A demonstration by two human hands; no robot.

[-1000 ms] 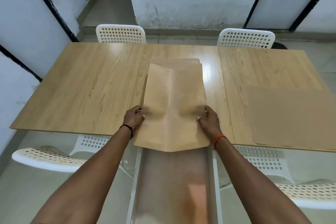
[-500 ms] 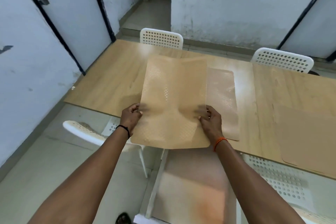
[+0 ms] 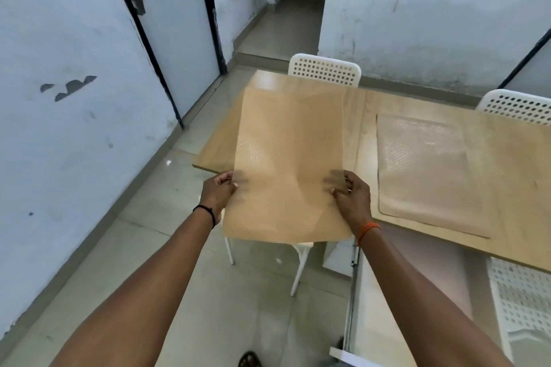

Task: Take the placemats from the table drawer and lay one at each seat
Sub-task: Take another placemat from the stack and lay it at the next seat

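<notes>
Above the table's left end, held mat: a tan placemat [image 3: 287, 164] hangs in the air between both hands, its far edge over the wooden table [image 3: 507, 188], its near edge sagging out past the table edge.
Left hand: the left hand [image 3: 217, 192] pinches the mat's left edge, thumb on top, fingers curled underneath.
Right hand: the right hand [image 3: 350, 195] pinches the right edge the same way; the fingers show dimly through the thin sheet.
Second mat: a paler, dotted placemat [image 3: 426, 170] lies flat on the table just right of the held one, apart from it.
Drawer: the open table drawer [image 3: 402, 292] stands out below the table edge, right of the person's arms; whether more mats lie inside I cannot tell, the view there being blurred.
Seats: one white perforated chair [image 3: 325, 70] stands at the far side, another [image 3: 518, 106] further right; a third chair [image 3: 298, 259] is mostly hidden under the held mat.
Risk: the sheet is limp, so set down carelessly it could fold under itself or overhang the edge; drifting right, it could overlap the second mat.
Writing: no brand, label or lettering can be read anywhere.
</notes>
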